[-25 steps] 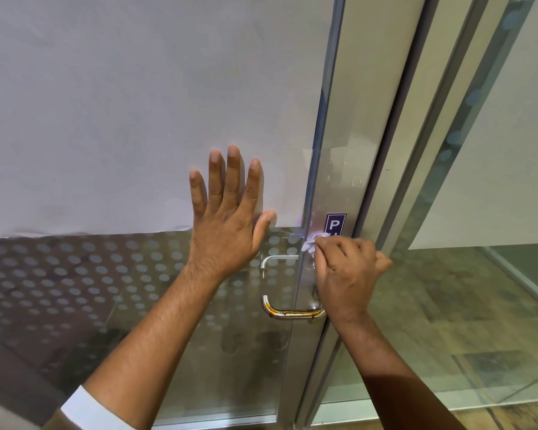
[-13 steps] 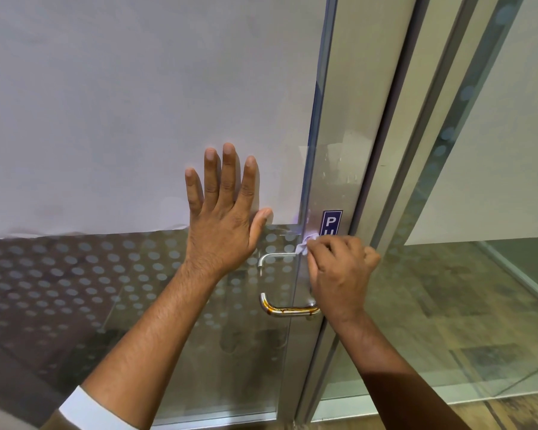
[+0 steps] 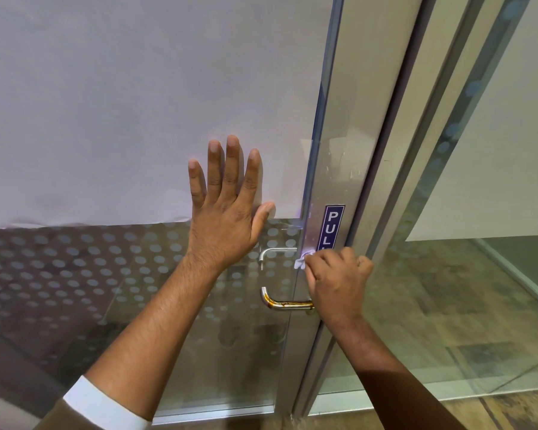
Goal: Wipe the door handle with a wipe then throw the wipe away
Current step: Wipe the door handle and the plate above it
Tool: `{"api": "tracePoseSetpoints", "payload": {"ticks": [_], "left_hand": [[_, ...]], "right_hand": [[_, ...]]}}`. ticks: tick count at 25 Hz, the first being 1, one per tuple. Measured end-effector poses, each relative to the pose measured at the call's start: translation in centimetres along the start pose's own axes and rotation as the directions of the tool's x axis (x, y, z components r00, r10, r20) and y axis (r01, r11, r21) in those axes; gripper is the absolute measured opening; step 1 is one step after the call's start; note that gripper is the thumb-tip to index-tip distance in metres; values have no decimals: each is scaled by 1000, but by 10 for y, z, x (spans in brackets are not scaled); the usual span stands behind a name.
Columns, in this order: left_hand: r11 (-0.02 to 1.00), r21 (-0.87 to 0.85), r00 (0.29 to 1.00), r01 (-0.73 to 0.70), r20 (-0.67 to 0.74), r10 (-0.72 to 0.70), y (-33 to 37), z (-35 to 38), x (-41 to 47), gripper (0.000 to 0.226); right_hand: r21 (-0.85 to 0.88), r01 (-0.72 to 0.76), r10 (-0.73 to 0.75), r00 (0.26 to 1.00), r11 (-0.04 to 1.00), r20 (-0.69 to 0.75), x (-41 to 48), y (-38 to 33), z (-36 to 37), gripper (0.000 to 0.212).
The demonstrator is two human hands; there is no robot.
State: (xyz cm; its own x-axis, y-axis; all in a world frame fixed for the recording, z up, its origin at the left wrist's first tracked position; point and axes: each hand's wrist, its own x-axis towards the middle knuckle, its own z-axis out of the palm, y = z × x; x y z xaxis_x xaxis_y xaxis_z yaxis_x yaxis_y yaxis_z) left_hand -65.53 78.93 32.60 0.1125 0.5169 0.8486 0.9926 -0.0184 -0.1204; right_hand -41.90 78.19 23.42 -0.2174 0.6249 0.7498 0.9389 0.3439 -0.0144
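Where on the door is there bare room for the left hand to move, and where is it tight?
Free: the white film above the left hand, and the dotted glass to its left. Crowded: the gap between the left hand and the PULL sticker, where the right hand presses the wipe on the door handle.

Soft, even indoor light, fairly bright. The right forearm (image 3: 410,395) lies in deep shadow below the wrist. Faint reflections sit on the glass (image 3: 448,321) right of the handle (image 3: 280,304). Door lines bow toward the edges; focus is sharp.
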Motion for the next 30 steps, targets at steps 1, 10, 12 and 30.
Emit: {"api": "tracePoseSetpoints", "payload": {"ticks": [1,10,12,30], "left_hand": [[1000,3,1000,0,1,0,0,0,0,91],[1000,2,1000,4,12,-4,0,-1,0,91],[1000,2,1000,0,16,0,0,-1,0,92],[1000,-1,1000,2,5,-2,1,-1,-1,90]], "right_hand": [[-11,-14,14,1000,1000,27,-4,3,1,16],[43,-27,32,992,999,-121,18,-8,-4,6],[14,-10,11,998,1000,-67,6,-6,-2,8],[53,-59,73,949,997,-308,41,-2,-12,5]]}}
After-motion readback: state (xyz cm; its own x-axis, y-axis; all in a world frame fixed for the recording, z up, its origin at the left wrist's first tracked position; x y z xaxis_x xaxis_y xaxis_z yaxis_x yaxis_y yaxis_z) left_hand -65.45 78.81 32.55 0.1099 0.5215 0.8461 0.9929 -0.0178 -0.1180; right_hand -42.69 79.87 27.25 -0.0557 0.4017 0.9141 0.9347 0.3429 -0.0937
